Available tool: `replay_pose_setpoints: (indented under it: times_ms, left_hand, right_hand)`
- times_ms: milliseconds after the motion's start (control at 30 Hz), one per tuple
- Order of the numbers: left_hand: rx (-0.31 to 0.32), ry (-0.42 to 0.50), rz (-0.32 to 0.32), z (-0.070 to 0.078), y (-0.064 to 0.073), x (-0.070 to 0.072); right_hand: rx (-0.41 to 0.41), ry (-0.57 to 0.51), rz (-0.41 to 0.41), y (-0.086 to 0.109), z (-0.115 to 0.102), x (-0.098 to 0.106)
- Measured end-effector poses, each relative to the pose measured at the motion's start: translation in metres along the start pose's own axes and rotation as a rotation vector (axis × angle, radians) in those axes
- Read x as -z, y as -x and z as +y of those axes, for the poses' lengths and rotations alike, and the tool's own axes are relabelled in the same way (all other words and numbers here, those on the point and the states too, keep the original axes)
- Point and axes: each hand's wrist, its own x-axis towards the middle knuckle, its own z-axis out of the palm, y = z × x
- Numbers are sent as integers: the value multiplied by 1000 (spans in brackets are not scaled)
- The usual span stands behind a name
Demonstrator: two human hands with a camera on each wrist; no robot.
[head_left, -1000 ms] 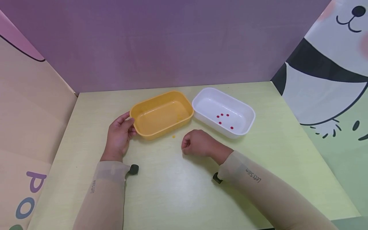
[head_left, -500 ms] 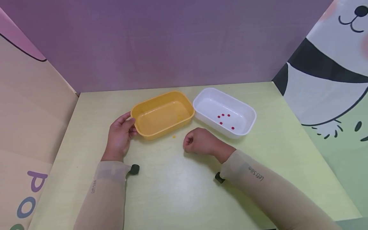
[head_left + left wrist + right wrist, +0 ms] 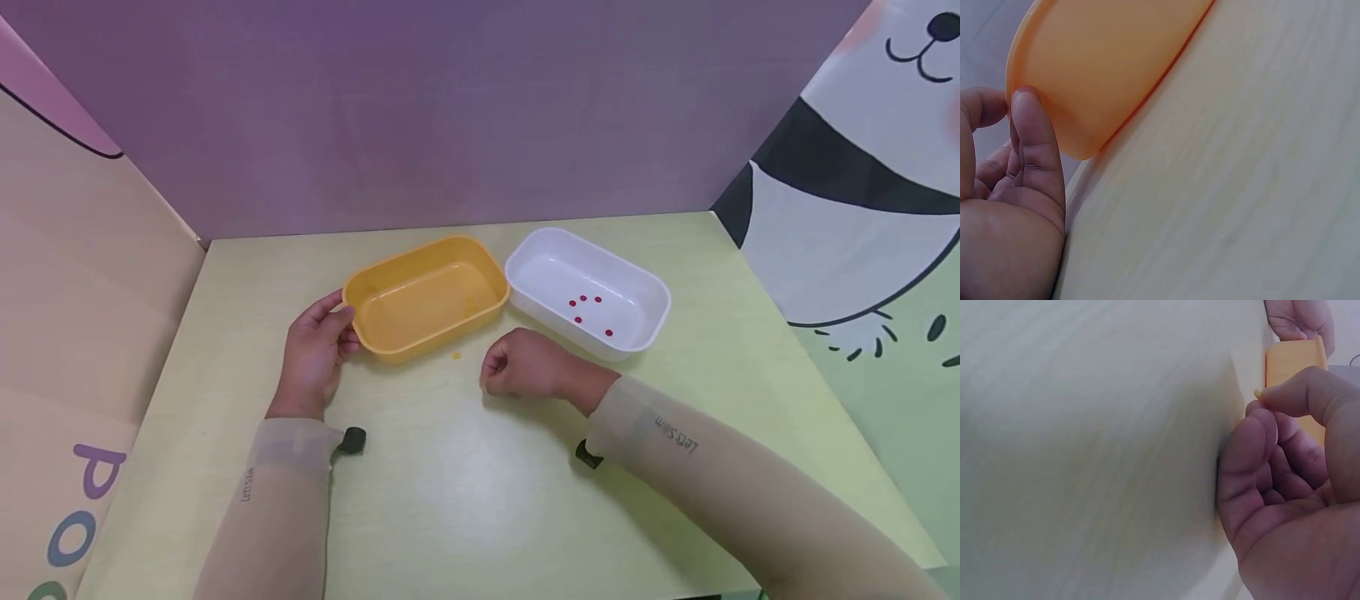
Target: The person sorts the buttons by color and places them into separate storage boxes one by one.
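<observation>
In the head view my left hand [image 3: 311, 354] grips the near left end of a yellow plastic tray [image 3: 420, 333], thumb on the rim. The left wrist view shows the fingers curled at that tray's corner. My right hand [image 3: 528, 367] is held low over the table, thumb and index finger brought together. At the thumb tip in the right wrist view shows a small yellow piece [image 3: 1257, 394], pinched by the fingertips. A small yellow disc [image 3: 456, 356] lies on the table between the tray and my right hand. Several yellow pieces [image 3: 471, 306] lie in the tray's right end.
A white tray [image 3: 525, 298] with several small red discs [image 3: 578, 320] stands right beside the yellow one, behind my right hand. A purple wall [image 3: 450, 117] rises at the table's back edge, with printed panels at both sides.
My right hand has shifted slightly up and to the right in the head view, away from the loose yellow disc. The left hand keeps its grip on the yellow tray.
</observation>
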Motion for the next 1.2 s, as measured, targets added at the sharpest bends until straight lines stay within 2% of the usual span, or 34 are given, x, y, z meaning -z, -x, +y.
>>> replay_pose_setpoints:
  times_ms: [167, 333, 800, 1200]
  left_hand:
    - [1, 6, 0, 0, -1, 1]
    - [6, 5, 0, 0, -2, 1]
    - [2, 5, -2, 2, -2, 2]
    - [3, 10, 0, -1, -5, 2]
  right_hand:
    - [-8, -34, -33, 0, -6, 9]
    - [-11, -67, -9, 0, -17, 25]
    - [-61, -280, 128, -13, -38, 71]
    - [-142, -566, 281, -34, -43, 86]
